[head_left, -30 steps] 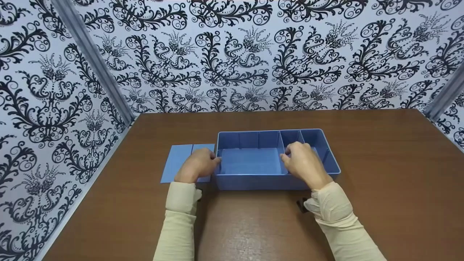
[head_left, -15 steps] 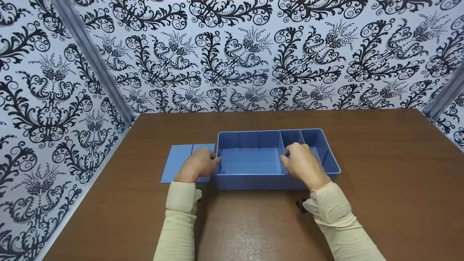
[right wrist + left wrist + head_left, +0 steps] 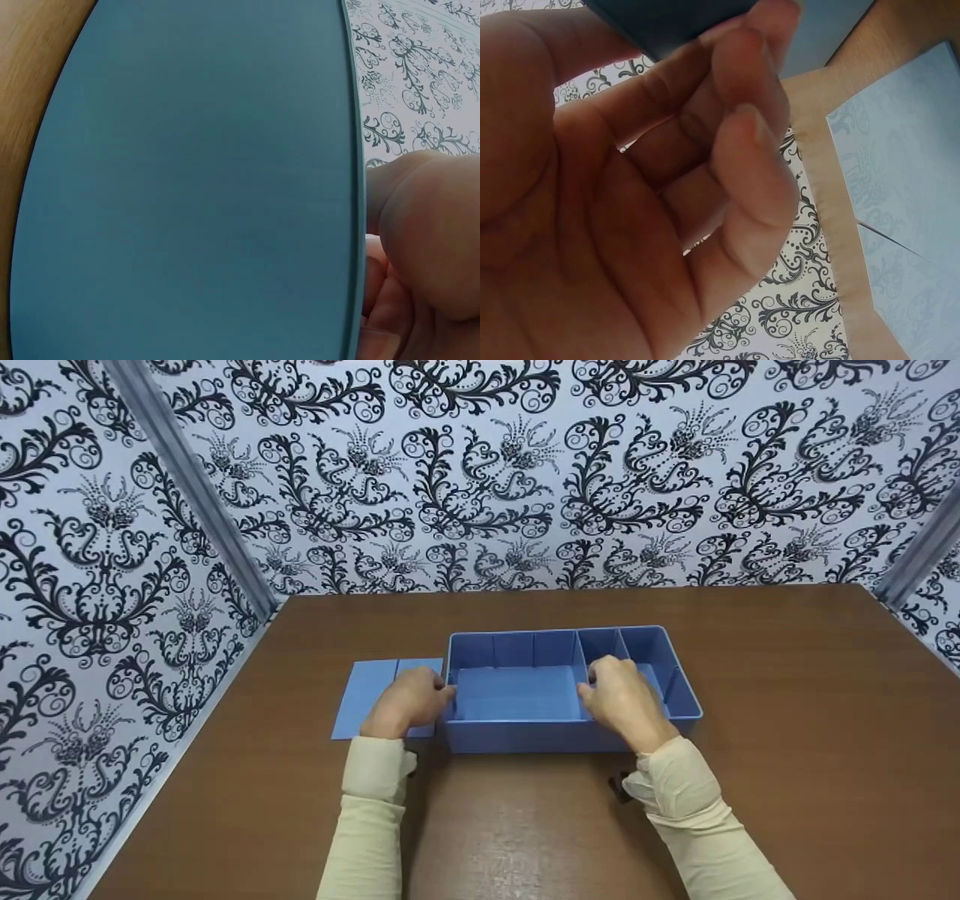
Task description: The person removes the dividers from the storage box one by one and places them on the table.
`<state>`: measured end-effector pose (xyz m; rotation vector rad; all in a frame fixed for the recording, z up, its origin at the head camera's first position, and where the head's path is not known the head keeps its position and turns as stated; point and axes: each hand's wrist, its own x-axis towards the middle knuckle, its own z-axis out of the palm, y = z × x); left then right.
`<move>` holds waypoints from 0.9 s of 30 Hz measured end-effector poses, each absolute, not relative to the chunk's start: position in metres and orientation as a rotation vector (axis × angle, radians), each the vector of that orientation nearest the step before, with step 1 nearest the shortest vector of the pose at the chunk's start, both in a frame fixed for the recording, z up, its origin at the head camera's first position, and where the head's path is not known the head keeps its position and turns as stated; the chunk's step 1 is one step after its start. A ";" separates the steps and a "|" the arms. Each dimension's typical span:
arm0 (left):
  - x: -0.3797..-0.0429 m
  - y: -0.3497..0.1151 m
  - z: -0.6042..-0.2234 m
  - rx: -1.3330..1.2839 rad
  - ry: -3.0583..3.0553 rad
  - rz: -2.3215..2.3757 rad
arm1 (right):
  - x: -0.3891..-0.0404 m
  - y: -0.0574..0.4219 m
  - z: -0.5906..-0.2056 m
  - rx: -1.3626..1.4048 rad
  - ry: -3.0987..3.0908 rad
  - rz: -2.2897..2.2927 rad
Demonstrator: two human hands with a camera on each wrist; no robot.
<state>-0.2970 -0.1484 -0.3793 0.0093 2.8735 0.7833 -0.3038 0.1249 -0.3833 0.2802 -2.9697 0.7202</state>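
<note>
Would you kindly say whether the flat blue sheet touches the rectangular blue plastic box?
Apart: the left wrist view shows brown wooden tabletop between the flat blue sheet and the blue plastic box.

Forearms (image 3: 365, 840) outstretched, left hand (image 3: 409, 701) and right hand (image 3: 624, 697) apart, fingers (image 3: 754, 176) of both in a curl.

Location is a booth-like work bay, walled on the left, rear and right; the wider premises cannot be determined. Evidence: a brown wood-grain tabletop (image 3: 495, 825) bounded by white panels with black floral scrollwork (image 3: 480, 472), with straight grey corner strips (image 3: 189, 487) at their joins.
</note>
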 end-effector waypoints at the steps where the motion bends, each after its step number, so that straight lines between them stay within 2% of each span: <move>1: -0.297 -0.149 -0.380 0.017 2.879 0.782 | -0.304 0.125 -0.384 0.283 -2.965 0.711; 27: -0.298 -0.150 -0.381 0.027 2.864 0.809 | -0.303 0.124 -0.382 0.257 -2.967 0.741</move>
